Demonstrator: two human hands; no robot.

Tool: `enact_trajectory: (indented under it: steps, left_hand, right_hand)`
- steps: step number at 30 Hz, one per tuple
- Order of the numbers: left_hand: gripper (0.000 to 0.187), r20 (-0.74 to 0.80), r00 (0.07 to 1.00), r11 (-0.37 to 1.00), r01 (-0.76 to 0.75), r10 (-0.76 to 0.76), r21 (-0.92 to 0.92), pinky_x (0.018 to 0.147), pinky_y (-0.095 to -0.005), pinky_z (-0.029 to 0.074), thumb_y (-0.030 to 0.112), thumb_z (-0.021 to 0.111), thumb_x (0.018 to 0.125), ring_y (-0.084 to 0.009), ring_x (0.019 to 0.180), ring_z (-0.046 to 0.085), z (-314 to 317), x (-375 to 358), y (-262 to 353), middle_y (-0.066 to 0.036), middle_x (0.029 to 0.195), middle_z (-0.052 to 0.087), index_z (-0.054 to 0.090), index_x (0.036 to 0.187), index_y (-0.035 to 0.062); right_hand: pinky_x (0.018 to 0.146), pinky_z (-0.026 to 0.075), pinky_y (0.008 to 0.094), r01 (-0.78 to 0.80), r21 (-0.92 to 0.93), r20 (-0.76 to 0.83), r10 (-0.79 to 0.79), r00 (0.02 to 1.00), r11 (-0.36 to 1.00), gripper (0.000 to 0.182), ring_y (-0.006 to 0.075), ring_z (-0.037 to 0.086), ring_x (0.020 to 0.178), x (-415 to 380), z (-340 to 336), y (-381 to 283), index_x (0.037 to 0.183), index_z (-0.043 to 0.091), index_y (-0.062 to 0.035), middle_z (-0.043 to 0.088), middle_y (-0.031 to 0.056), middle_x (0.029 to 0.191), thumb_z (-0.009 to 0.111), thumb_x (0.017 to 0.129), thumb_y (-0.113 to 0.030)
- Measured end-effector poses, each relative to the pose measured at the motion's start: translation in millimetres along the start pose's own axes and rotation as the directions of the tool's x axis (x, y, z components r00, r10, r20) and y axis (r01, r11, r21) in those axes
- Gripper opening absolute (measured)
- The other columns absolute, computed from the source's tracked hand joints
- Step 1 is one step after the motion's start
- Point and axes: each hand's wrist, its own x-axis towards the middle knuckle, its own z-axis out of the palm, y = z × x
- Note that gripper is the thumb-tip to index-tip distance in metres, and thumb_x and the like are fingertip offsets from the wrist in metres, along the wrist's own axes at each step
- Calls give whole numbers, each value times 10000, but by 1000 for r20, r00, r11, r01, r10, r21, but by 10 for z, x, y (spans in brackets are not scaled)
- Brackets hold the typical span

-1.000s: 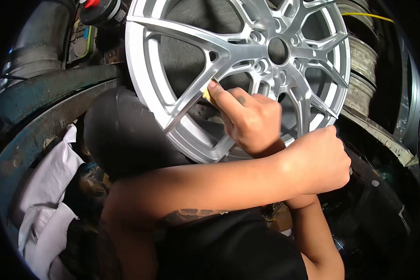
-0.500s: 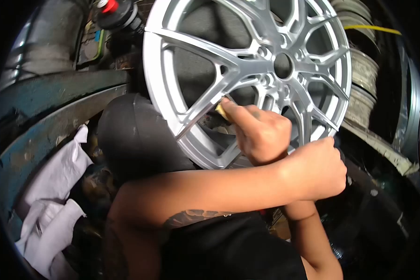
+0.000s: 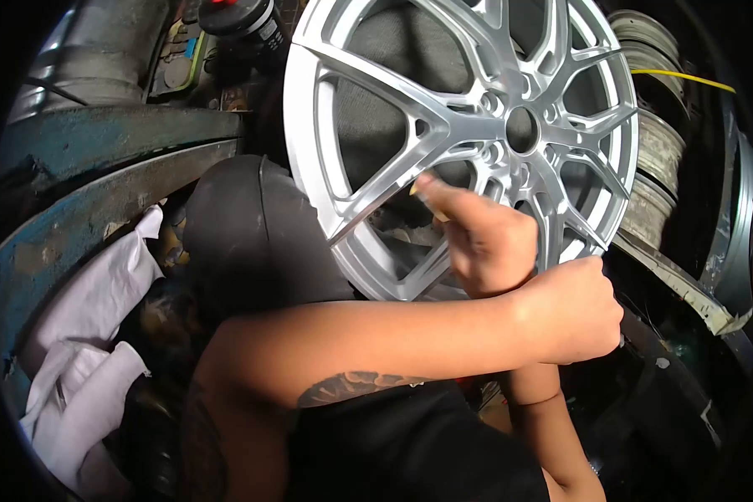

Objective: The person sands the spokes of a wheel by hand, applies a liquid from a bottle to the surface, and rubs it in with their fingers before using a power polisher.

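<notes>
A silver alloy wheel [image 3: 468, 127] with split spokes stands tilted in front of me. My right hand [image 3: 492, 238] is at its lower spokes, blurred by motion, with the fingers pinched on a small yellow piece [image 3: 440, 216] that looks like folded sandpaper. The fingertips lie at the edge of a lower left spoke. My left arm crosses over my right forearm. My left hand [image 3: 571, 309] is closed at the wheel's lower right rim; its fingertips are hidden behind the hand.
A black rounded surface [image 3: 243, 226] lies left of the wheel, beside a worn blue metal beam [image 3: 117, 138]. White cloth [image 3: 92, 301] hangs lower left. A black bottle [image 3: 243, 21] stands at the top. Stacked old rims [image 3: 653, 142] and a yellow strip [image 3: 686, 79] are at the right.
The wheel and surroundings have shifted slightly right in view. My right hand has moved a little right and is now blurred, still at the same spoke. My left hand has barely moved.
</notes>
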Motion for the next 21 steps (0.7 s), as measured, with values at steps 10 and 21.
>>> enact_trajectory:
  steps: [10,21]
  left_hand:
    - [147,59,998,1000,-26,26,3,667,-338,441,210,661,878,-165,777,698,-58,-3,34,32,775,726,747,778,146]
    - [118,56,998,1000,-30,31,-8,666,-333,437,205,680,845,-161,767,687,-12,-40,60,29,757,720,760,784,142]
  right_hand:
    - [557,516,367,4,-66,-53,-7,999,998,547,302,670,623,-39,268,68,1218,752,-173,707,95,784,656,749,91]
    - [488,462,376,101,-222,-21,-109,994,970,433,255,595,516,-11,181,-17,1228,752,-163,648,58,697,699,835,11]
